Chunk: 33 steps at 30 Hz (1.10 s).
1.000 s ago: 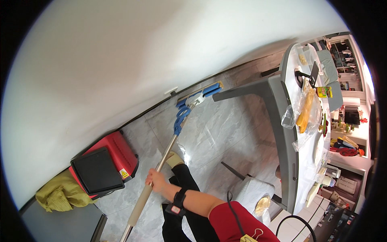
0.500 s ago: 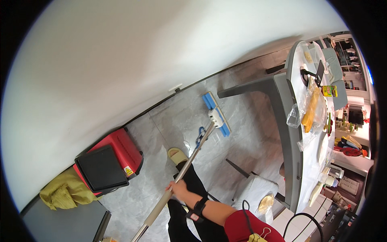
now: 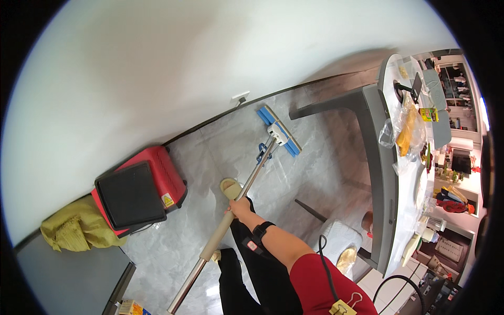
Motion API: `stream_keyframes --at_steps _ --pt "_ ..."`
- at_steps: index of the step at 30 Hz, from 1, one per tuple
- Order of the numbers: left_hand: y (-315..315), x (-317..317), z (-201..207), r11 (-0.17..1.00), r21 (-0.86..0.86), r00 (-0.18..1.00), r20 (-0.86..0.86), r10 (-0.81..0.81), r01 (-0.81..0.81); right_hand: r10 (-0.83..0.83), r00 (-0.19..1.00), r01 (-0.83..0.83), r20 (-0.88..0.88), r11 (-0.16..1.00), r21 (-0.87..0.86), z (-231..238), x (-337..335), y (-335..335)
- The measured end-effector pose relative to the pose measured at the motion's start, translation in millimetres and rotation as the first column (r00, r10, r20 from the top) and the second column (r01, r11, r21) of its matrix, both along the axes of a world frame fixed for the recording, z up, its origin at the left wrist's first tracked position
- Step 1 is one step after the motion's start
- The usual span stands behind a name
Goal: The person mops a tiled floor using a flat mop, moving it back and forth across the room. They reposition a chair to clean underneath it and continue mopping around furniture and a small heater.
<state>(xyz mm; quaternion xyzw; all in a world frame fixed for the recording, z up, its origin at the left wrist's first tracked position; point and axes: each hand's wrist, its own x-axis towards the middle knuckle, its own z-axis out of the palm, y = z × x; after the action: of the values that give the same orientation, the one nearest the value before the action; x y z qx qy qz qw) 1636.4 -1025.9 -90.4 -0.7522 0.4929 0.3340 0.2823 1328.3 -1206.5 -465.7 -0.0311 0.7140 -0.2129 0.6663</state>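
**Asker:** Mop (image 3: 247, 181) — where is it, and who has hold of it?

**Describer:** It is a flat sponge mop with a long metal pole. Its blue sponge head (image 3: 279, 131) lies on the grey tiled floor (image 3: 325, 173) near the foot of the white wall (image 3: 210, 58), just below a small wall socket (image 3: 240, 97). The pole slants from the head down toward the lower edge of the view.

**Asker:** And the hands?

**Describer:** One hand (image 3: 239, 207) is wrapped fully closed around the pole about halfway along (fingers curled tight over it). A black wrist strap sits behind it, and a red short sleeve shows higher up the arm. It reaches in from the lower right, so it reads as the right hand. The left hand is out of view.

**Asker:** What lies around the mop?

**Describer:** A foot in a pale slipper (image 3: 231, 188) stands on the floor just beside the pole, next to the gripping hand. Toward the left edge of the floor sits a red box-shaped appliance (image 3: 160, 170) with a black square lid (image 3: 130, 195), and a yellow cloth bag (image 3: 73, 231) slumps beside it. At the right, a grey-edged white table (image 3: 379, 157) carries clear plastic bags and small bottles; the mop head rests near its leg but apart from it.
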Motion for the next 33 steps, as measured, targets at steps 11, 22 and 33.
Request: stream_keyframes --at_steps 11,22,33 --pt "316 -8 -21 0.875 0.169 0.866 -0.148 0.477 -0.453 0.613 0.641 -0.689 -0.463 0.725 0.006 -19 121 193" --pt "476 40 -1 0.762 0.291 0.781 -0.073 0.621 -0.578 0.544 0.743 -0.604 -0.391 0.796 -0.039 23 181 436" --pt "472 24 -68 0.783 0.369 0.803 -0.138 0.579 -0.501 0.238 0.961 -0.262 -0.140 0.946 -0.190 0 96 445"
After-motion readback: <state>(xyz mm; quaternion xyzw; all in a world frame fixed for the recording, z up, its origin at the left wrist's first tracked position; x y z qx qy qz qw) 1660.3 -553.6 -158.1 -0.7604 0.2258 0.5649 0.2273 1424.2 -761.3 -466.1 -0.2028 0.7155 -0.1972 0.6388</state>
